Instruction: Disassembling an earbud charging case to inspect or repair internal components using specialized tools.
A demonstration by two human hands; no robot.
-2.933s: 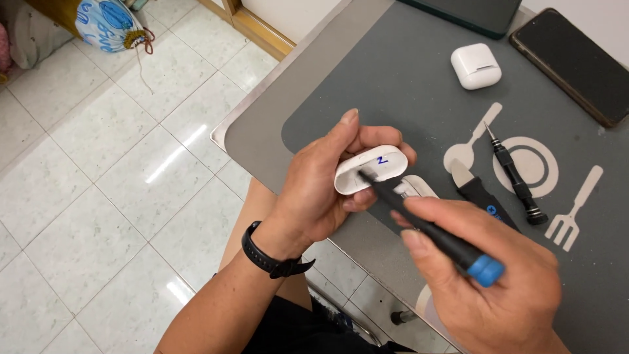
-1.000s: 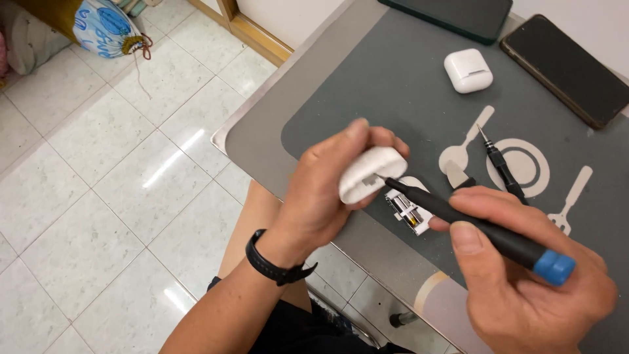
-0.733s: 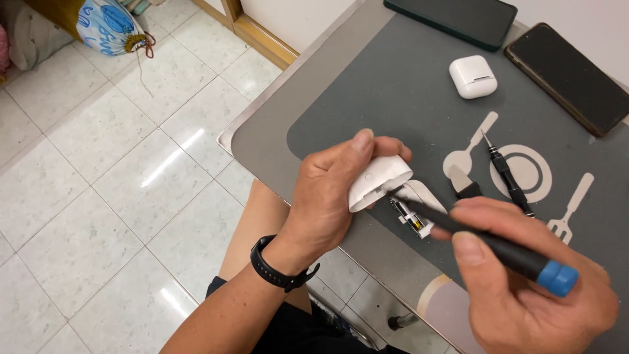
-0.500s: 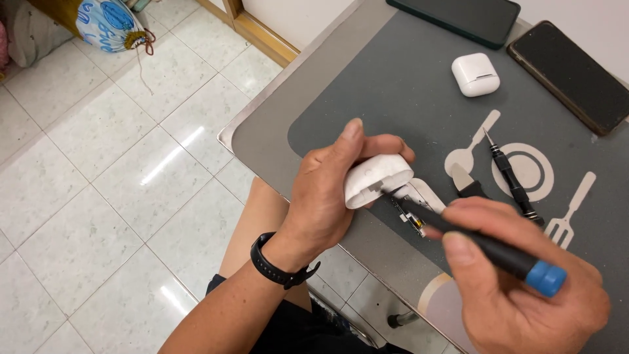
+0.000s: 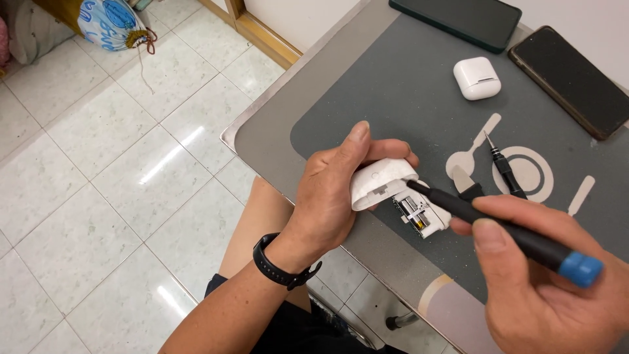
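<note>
1. Compared with half a second back, the white shell (image 5: 383, 183) sits a little higher in the left hand (image 5: 331, 196), and the inner part (image 5: 422, 216) with its small circuit board and yellow bit pokes further out of the shell's open end, toward the table edge. To my eye the inside is coming free of its housing.
2. Biggest thing in view is the grey table (image 5: 275, 131), covered by a dark grey mat (image 5: 386, 85) printed with pale spoon, plate and fork shapes.
3. Two dark phones lie at the far side: a green-black one (image 5: 458, 23) and a black one (image 5: 567, 78), well apart from the hands.
4. His left hand, black watch (image 5: 282, 269) on the wrist, has its fingers clamped round the shell, thumb along the top, holding it just above the mat's near edge.
5. His right hand (image 5: 544, 288) has its fingers closed tight on a black screwdriver (image 5: 498, 229) with a blue cap, the tip touching the shell's open end where the inner part comes out.
6. A small white earbud case (image 5: 477, 77) sits shut on the mat, so I cannot tell what is in it.
7. A second thin black driver (image 5: 504, 170) lies on the mat by the plate print.
</note>
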